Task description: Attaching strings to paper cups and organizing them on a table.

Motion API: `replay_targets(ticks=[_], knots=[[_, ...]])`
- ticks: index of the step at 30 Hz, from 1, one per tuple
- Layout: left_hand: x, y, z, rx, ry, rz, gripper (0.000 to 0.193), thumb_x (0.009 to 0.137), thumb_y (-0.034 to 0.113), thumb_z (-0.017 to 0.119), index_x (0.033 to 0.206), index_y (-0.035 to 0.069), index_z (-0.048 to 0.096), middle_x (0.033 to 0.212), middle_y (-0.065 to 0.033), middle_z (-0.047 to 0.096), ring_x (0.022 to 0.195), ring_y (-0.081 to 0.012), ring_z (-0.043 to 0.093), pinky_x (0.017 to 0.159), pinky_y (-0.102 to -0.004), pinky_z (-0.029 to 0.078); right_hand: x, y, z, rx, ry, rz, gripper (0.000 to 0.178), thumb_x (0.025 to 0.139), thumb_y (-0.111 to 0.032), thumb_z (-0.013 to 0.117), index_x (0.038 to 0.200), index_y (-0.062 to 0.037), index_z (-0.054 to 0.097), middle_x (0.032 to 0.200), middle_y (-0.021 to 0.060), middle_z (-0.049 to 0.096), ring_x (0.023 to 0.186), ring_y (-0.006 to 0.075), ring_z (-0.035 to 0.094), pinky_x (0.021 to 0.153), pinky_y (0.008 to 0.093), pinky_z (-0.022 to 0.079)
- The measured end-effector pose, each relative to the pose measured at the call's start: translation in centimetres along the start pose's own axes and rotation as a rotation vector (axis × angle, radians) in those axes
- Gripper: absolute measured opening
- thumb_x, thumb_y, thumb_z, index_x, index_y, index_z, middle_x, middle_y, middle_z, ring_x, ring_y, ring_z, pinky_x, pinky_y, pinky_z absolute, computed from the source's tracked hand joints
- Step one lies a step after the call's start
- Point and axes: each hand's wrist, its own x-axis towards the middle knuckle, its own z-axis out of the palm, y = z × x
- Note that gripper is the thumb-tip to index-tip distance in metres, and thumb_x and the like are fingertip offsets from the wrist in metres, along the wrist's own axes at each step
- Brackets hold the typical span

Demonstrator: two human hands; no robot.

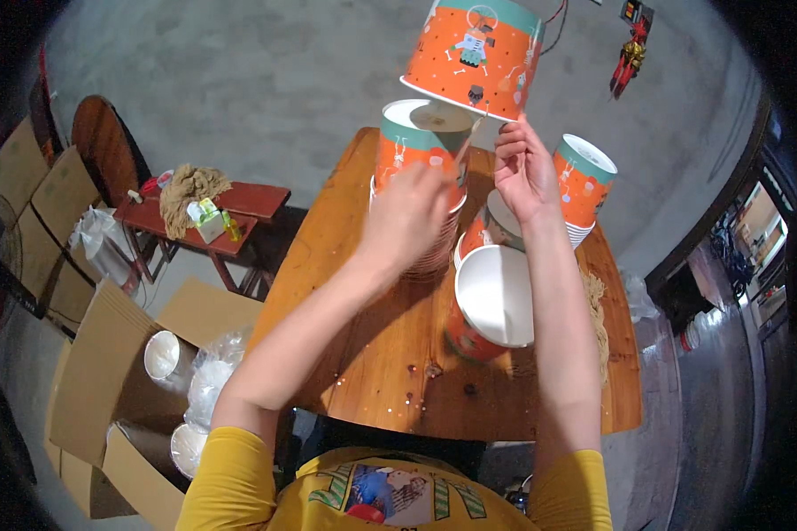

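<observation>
My right hand (pixel 522 173) pinches the lower rim of an orange paper bucket (pixel 474 53) with a teal band and cartoon prints, held up above the table. My left hand (pixel 412 208) is closed around a thin pale cord (pixel 466 146) that runs up to that rim. Just behind my left hand stands a tall stack of matching buckets (pixel 416 142). A second stack (pixel 584 181) is to the right of my right hand. Two more buckets (pixel 496 296) lie below my wrists, their white insides showing.
The wooden table (pixel 372 354) carries pale fibre strands (pixel 598 310) along its right side. To the left are a red bench (pixel 239 208) with a cloth bundle and an open carton (pixel 106 389) holding bagged white cups. The floor is grey concrete.
</observation>
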Motion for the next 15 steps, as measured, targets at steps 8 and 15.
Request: replay_targets(ticks=[8,15], knots=[[4.0,-8.7,-3.9,0.180,0.147,-0.161,0.012,0.085,0.014,0.055,0.089,0.004,0.060,0.093,-0.0149,0.056,0.087,-0.0360,0.057,0.073,-0.0465,0.048,2.4,2.1,-3.3,-0.146,0.114,0.042,0.012,0.092,-0.013,0.060,0.095,-0.0020,0.054,0.084,0.0053,0.060,0.067,0.0091,0.058,0.056,0.0166,0.051],[1.8,-10.4,-0.7,0.222,-0.012,-0.200,0.015,0.085,0.016,0.055,0.089,0.002,0.059,0.096,-0.0173,0.057,0.089,-0.0377,0.058,0.074,-0.0478,0.049,2.3,2.8,-6.4,-0.229,0.241,0.148,0.014,0.091,-0.018,0.061,0.094,-0.0051,0.057,0.078,0.0036,0.062,0.064,0.0094,0.059,0.056,0.0192,0.051]])
